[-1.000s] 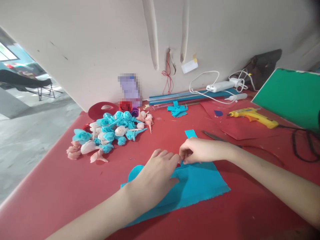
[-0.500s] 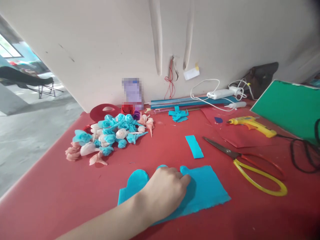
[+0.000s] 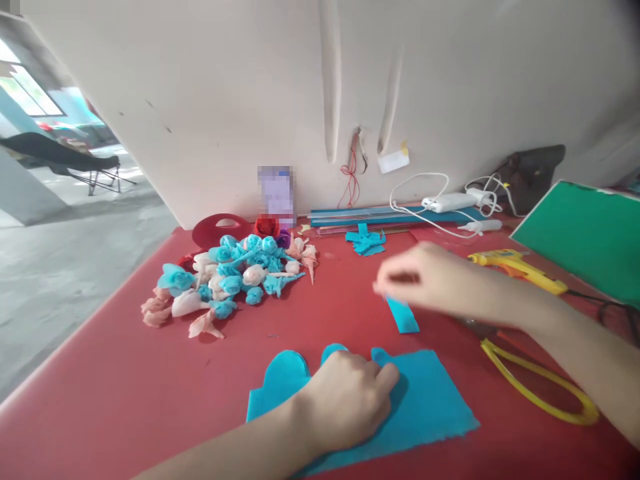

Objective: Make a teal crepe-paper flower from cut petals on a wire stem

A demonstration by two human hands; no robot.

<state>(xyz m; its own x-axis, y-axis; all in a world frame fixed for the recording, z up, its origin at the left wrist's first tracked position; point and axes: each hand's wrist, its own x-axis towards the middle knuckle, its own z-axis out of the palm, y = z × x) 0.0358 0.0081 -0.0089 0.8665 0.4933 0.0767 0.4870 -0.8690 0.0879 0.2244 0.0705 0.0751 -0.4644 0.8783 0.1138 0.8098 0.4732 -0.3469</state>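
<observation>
My left hand lies curled and closed on a sheet of blue crepe paper, pressing it to the red table; its fingertips are hidden. Round-topped blue paper pieces stick out past the hand on its far side. My right hand, somewhat blurred, reaches in from the right. Its thumb and fingers meet in a pinch at the far end of a small blue crepe paper strip. Under the right forearm lie scissors with a yellow handle loop; their blades are mostly covered.
Blue, white and pink paper roses are heaped at the left. Blue paper scraps lie towards the wall. A yellow glue gun, a white power strip with cables and a green board stand or lie at the right.
My right hand has come into view from the right and reached the strip, covering the scissor blades. My left hand stays on the sheet. The whole view has shifted slightly.
</observation>
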